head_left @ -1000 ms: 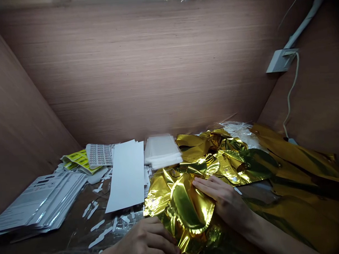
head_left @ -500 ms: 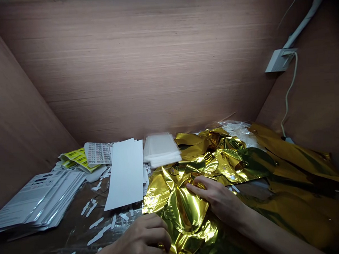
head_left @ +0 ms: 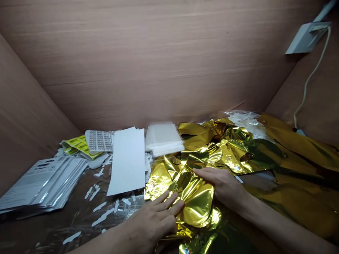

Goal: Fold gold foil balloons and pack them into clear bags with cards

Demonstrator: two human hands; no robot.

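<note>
A flat, crumpled gold foil balloon (head_left: 197,206) lies before me at the near middle, shiny and rounded at its near end. My left hand (head_left: 155,219) rests on its left side, fingers stretched out over the foil. At its upper right, my right hand (head_left: 226,186) presses with extended fingers; its thumb is hidden. More gold foil (head_left: 159,176) lies under and beyond both hands, and another shiny piece (head_left: 188,251) shows at the bottom edge.
White card strips (head_left: 127,158) lie left of the foil, beside clear plastic sleeves (head_left: 163,138). Further left are sticker sheets (head_left: 99,140) and a stack of packaged cards (head_left: 42,183). Small white pieces (head_left: 102,218) are scattered about. Gold sheets (head_left: 307,139) cover the right; a socket box (head_left: 307,38) hangs above.
My left hand has moved up and opened from curled fingers onto the foil. My right fingers have straightened, and the balloon's near end has spread rightward. The view has tilted down.
</note>
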